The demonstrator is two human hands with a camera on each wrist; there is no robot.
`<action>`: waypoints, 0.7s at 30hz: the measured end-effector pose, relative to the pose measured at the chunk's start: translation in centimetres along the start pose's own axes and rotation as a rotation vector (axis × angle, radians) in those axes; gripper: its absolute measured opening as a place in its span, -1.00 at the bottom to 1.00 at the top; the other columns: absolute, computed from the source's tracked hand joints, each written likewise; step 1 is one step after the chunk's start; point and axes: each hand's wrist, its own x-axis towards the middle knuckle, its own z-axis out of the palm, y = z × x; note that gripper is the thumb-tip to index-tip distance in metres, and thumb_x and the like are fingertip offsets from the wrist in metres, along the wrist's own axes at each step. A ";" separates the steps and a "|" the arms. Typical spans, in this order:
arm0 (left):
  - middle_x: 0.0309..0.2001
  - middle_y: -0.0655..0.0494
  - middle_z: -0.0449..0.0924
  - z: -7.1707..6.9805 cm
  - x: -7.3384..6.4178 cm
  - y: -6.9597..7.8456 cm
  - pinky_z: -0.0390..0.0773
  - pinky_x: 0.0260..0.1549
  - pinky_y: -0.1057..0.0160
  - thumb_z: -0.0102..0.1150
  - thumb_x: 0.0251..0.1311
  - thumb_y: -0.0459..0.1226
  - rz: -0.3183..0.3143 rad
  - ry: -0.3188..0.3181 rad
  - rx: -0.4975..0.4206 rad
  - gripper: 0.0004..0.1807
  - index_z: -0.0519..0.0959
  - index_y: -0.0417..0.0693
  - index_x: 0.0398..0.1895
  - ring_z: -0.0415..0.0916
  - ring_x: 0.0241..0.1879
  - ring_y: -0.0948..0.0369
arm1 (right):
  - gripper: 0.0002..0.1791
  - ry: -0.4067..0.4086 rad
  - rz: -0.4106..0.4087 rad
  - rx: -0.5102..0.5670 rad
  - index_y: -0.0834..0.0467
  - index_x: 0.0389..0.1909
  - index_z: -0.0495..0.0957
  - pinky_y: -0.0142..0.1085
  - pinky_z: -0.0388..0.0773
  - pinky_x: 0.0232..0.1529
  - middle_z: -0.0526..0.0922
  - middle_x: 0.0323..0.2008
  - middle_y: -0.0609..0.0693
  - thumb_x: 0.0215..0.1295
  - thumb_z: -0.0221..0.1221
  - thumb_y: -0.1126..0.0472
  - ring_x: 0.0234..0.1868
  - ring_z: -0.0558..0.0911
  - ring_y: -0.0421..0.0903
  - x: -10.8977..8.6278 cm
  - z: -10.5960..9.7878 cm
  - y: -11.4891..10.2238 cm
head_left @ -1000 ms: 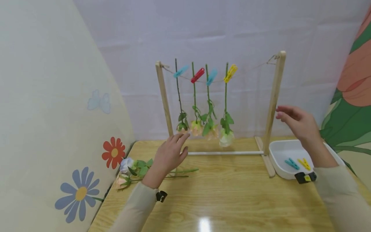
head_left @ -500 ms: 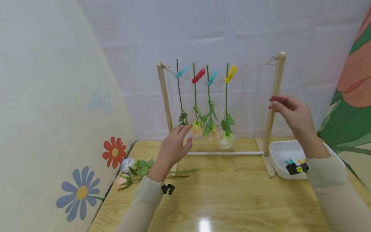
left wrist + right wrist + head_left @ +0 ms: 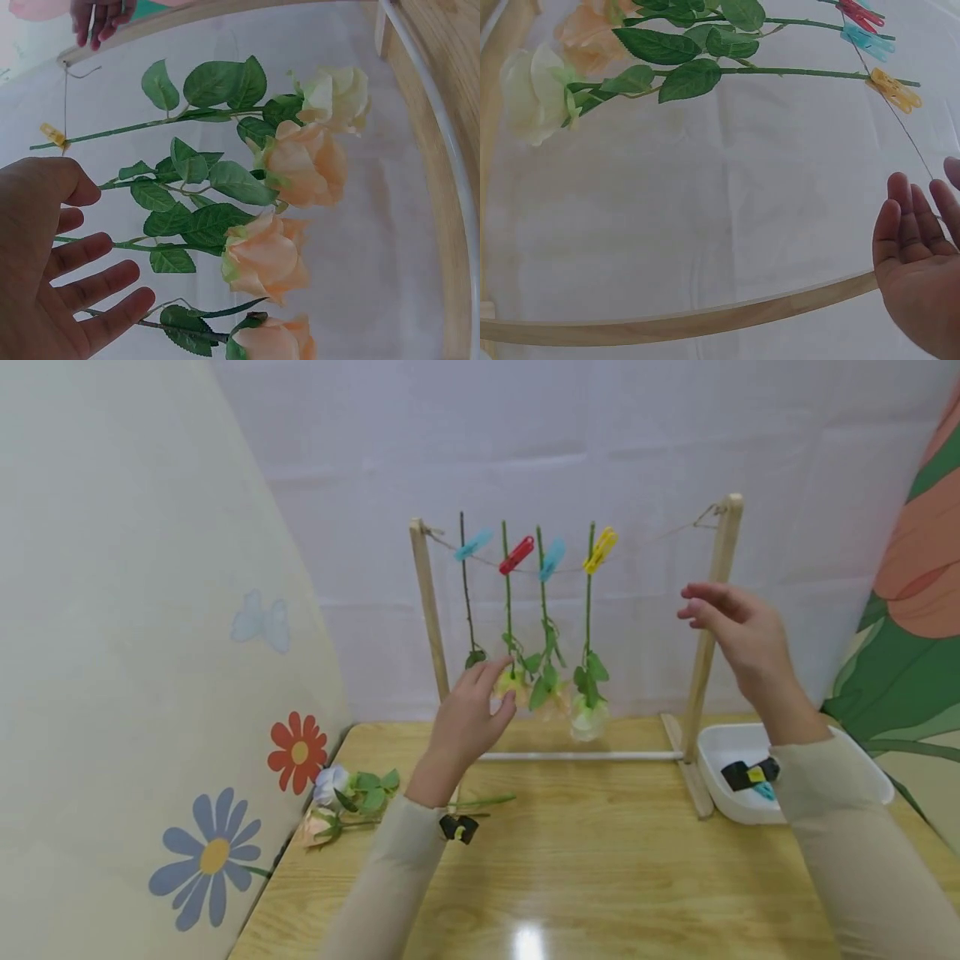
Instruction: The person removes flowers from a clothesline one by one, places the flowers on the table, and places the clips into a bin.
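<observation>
Two empty hands are nearest: the left hand [image 3: 468, 714], fingers spread, before the blooms at the left end, though whether it touches them I cannot tell; the right hand [image 3: 746, 631], held up at the right, fingers loosely bent and thumb apart. On the table [image 3: 600, 868], two loose roses [image 3: 318, 827] lie at the left, while a tray [image 3: 722, 793] at the right holds a blue peg [image 3: 765, 791], mostly hidden. Beyond stand two posts [image 3: 427, 602] joined by a low rod [image 3: 585, 756] and a sagging string [image 3: 911, 139], where four hanging roses [image 3: 589, 720] dangle bloom down, each stem clipped by one of four pegs [image 3: 601, 551]. These roses should be very light, their stems thin and fairly stiff, their petals soft and easily creased. Mid-stem, between leaves and peg, looks the best place for a finger-and-thumb pinch; squeezing a bloom could crush it. A smooth stem may twist in the fingers, and a hard tug would probably drag the string and jostle its neighbours. Pegs, likely springy plastic, are best squeezed at their free ends. Furthest back hangs a pale cloth [image 3: 645, 452].
</observation>
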 end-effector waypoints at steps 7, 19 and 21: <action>0.16 -0.09 0.58 0.7 1.6 0.8 0.70 -0.13 0.05 0.22 0.35 -0.27 -0.055 -0.021 -0.042 -0.49 0.45 -0.10 0.35 0.58 0.10 -0.02 | -0.73 0.008 -0.001 0.034 0.25 0.05 0.65 -0.47 0.61 -0.12 0.71 -0.07 -0.03 0.38 0.28 0.28 -0.15 0.69 -0.18 1.1 0.5 -0.4; 0.20 -0.10 0.56 1.4 4.1 2.3 0.65 0.03 0.09 0.16 0.40 -0.28 -0.043 -0.090 -0.073 -0.48 0.40 -0.14 0.39 0.54 0.15 0.00 | -0.77 -0.010 -0.035 0.189 0.28 0.00 0.65 -0.42 0.64 -0.11 0.72 -0.11 0.00 0.36 0.27 0.36 -0.15 0.71 -0.13 2.9 1.7 -1.1; 0.19 -0.11 0.57 1.5 4.6 2.5 0.61 0.10 0.09 0.16 0.39 -0.30 -0.025 -0.073 -0.088 -0.48 0.40 -0.17 0.39 0.54 0.16 0.00 | -0.77 -0.012 -0.035 0.201 0.28 0.00 0.65 -0.43 0.65 -0.11 0.72 -0.11 0.00 0.36 0.27 0.36 -0.15 0.71 -0.13 3.1 1.8 -1.2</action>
